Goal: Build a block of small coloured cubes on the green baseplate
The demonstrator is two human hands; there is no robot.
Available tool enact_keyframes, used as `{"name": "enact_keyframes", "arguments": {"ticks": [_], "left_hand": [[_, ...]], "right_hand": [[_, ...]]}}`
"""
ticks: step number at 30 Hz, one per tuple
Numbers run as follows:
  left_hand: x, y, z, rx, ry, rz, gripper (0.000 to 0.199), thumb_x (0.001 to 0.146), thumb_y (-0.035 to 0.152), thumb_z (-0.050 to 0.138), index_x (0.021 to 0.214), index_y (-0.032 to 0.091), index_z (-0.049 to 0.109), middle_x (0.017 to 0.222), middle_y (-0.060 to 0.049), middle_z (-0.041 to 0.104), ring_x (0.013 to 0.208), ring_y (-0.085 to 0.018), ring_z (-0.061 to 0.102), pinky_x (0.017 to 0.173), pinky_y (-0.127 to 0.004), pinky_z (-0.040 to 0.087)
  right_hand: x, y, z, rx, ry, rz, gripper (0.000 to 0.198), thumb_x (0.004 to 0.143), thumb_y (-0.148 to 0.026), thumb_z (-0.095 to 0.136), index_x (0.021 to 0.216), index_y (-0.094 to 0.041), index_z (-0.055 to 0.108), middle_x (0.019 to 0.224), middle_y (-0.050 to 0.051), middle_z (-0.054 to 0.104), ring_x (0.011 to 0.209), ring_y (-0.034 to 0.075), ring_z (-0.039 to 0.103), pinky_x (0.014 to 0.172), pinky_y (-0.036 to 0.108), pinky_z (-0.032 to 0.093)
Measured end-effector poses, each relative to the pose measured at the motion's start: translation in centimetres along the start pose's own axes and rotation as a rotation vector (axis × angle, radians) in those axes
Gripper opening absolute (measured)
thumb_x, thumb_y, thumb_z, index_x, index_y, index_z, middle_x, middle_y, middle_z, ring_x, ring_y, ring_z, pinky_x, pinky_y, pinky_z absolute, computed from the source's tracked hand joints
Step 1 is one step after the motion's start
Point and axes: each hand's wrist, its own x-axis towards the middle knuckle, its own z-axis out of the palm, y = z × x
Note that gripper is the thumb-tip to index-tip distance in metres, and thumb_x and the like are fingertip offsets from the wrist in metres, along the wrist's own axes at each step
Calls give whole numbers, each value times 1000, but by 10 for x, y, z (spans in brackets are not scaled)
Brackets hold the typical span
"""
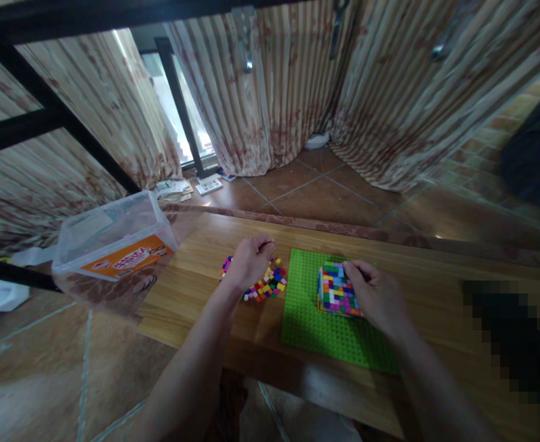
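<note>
My left hand [250, 261] is over a loose pile of small coloured toy bricks [270, 285] on the wooden table. Its fingers are pinched together, and whatever may be between them is too small to make out. A green studded baseplate [300, 307] lies to the right of the pile. On it stands a compact block built of multicoloured toy bricks [337, 291], showing several rows on its top. My right hand [375, 291] is closed at the block's right side, thumb and fingertips at its upper right corner. The hand hides that side of the block.
The wooden table [196, 258] runs left to right. Beyond its left end is a clear plastic tub [113, 221] with an orange label. Papers [173, 189] lie on the tiled floor by the striped curtains [297, 92]. A black metal frame [58, 116] rises at left.
</note>
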Motion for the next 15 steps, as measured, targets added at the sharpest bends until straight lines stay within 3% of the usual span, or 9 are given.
{"name": "enact_keyframes", "arguments": {"ticks": [6,11,15], "left_hand": [[0,-2,2,-11,59,-45,20,81,18,48,63,16,54,58,4,47,57,-9,43,53,-19,33],[-1,0,10,-359,-11,-184,12,81,16,51,86,15,62,59,5,53,51,-8,50,52,-18,43],[-1,0,13,-486,-49,-243,6,83,19,56,80,14,59,62,3,58,57,-9,57,57,-19,50]], "right_hand": [[-1,-1,0,10,-2,5,39,88,-49,47,80,-20,72,71,3,70,66,19,62,61,29,41],[-1,-2,-1,10,-2,20,38,87,-48,47,81,-20,73,71,3,71,66,19,63,59,29,41],[-1,-2,-1,-13,-8,4,40,88,-49,46,81,-20,73,69,3,70,65,19,63,60,29,41]]}}
